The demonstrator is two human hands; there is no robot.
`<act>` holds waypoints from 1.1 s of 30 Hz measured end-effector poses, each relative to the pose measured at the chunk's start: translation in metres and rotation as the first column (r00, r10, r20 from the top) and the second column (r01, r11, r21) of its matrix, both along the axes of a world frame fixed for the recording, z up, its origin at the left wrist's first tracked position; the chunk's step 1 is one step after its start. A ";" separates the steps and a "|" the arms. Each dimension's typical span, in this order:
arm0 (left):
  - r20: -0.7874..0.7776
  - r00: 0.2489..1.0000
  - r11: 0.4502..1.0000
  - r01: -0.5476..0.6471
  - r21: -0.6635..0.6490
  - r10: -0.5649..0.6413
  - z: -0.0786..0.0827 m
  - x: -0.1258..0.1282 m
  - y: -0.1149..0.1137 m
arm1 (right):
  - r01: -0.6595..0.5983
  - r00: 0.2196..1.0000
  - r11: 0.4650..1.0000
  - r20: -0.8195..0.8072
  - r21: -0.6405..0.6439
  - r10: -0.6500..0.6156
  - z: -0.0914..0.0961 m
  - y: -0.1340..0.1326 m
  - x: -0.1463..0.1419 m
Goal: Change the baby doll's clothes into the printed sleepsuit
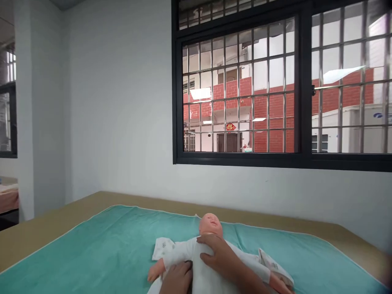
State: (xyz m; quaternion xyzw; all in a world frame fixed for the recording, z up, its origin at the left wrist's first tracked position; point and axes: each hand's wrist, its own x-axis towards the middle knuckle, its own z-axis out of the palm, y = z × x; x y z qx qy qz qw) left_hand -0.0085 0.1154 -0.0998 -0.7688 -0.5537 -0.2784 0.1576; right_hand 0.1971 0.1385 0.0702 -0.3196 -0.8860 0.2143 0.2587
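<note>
A baby doll (210,225) in a white garment (208,277) lies on its back on a teal mat (104,249), head toward the wall. My right hand (220,255) rests flat on the doll's chest just below the neck, fingers spread. My left hand (177,278) presses on the white garment at the doll's left side near its bare arm (154,271), fingers curled down onto the cloth. A white patterned cloth (162,247) lies spread under the doll's shoulders.
The mat covers a tan table (45,228) set against a pale wall. A large barred window (275,85) is above, showing a red brick building. Another table edge (8,196) shows at far left.
</note>
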 end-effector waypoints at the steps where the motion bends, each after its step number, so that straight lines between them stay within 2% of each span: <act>1: 0.001 1.000 0.998 -0.031 -0.054 0.031 -0.002 0.001 0.002 | 0.017 0.999 1.000 0.040 0.007 -0.018 0.003 -0.001 -0.002; 3: 0.015 0.996 0.979 -0.089 -0.184 0.093 0.005 0.006 0.000 | 0.042 0.991 0.999 0.130 0.012 -0.043 0.009 -0.003 -0.010; 5: 0.033 0.992 0.955 -0.112 -0.274 0.125 0.022 0.012 -0.008 | 0.033 0.974 0.999 0.225 0.027 -0.038 0.015 -0.002 -0.021; 8: 0.117 0.986 0.926 -0.066 -0.373 0.117 0.051 0.019 -0.024 | -0.042 0.919 0.992 0.395 0.117 -0.008 0.020 0.005 -0.046; 10: 0.175 0.979 0.917 -0.030 -0.398 0.108 0.067 0.021 -0.035 | -0.081 0.879 0.983 0.477 0.163 -0.007 0.019 0.011 -0.064; 13: 0.227 0.966 0.912 -0.019 -0.409 0.122 0.082 0.022 -0.046 | -0.108 0.848 0.978 0.530 0.177 -0.002 0.015 0.014 -0.086; 17: 0.245 0.957 0.887 -0.024 -0.460 0.153 0.089 0.022 -0.051 | -0.152 0.832 0.969 0.555 0.194 0.020 0.010 0.011 -0.098; 21: 0.241 0.958 0.892 -0.030 -0.452 0.154 0.095 0.023 -0.055 | -0.140 0.855 0.963 0.518 0.230 0.000 0.006 0.007 -0.094; 27: 0.180 0.944 0.861 -0.158 -0.484 0.275 0.105 0.024 -0.060 | -0.067 0.897 0.966 0.439 0.249 -0.051 0.004 0.005 -0.083; 33: 0.174 0.896 0.815 -0.272 -0.512 0.409 0.099 0.012 -0.049 | -0.011 0.944 0.977 0.324 0.214 -0.060 0.016 -0.002 -0.065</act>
